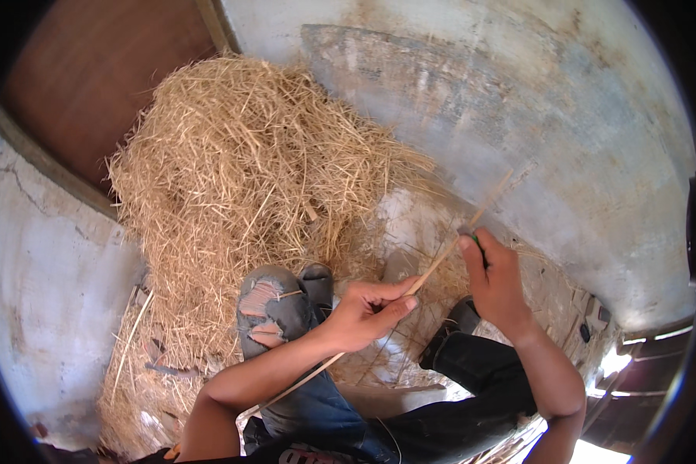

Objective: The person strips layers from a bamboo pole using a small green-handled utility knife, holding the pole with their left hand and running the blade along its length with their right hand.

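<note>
A long, thin, pale bamboo strip [439, 261] runs slantwise from beside my left thigh up toward the wall. My left hand [367, 313] is closed round it, thumb and forefinger pinching it above my lap. Farther along, my right hand [493, 277] grips a small knife [475, 237]; a bit of green handle shows between its fingers. The short, dark blade lies against the strip, its edge partly hidden by my thumb. Beyond the blade the strip's thin end sticks out free.
A tall heap of pale shavings [247, 162] fills the far left corner, against a brown panel [108, 77]. A stained wall [510, 100] rises ahead and right. Between my legs lies a wooden block [390, 400]. Loose shavings litter the floor around my dark shoes.
</note>
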The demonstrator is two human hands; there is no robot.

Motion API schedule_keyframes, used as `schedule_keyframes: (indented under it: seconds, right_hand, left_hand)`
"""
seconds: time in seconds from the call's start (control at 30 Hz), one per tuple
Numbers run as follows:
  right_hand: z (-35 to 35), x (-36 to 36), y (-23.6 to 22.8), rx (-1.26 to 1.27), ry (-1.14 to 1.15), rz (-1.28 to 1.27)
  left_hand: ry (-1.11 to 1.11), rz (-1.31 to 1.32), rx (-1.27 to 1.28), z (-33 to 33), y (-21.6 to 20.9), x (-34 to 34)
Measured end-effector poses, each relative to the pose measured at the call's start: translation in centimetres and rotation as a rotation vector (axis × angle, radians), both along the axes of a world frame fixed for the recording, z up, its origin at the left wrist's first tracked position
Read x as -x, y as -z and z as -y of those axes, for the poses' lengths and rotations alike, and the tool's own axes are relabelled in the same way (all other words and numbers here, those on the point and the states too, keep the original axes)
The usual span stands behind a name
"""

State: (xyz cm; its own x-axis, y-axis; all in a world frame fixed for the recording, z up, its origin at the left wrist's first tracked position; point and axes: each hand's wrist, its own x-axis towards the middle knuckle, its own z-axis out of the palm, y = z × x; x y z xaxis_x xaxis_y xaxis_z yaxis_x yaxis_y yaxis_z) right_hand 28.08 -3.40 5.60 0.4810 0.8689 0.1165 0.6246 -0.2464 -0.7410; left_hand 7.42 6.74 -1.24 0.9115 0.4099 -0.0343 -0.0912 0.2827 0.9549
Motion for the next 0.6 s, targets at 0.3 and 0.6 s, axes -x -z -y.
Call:
schedule_keyframes:
  seconds: [0.3, 0.6]
  right_hand:
    - [-0.1, 0.7, 0.1, 0.027, -0.040, 0.012]
    - [-0.5, 2.2, 0.4, -0.025, -0.136, 0.039]
  left_hand:
    - [-0.022, 0.023, 0.062, -0.3, -1.2, 0.3]
    - [-0.023, -0.035, 0.026, -0.4, -0.8, 0.3]
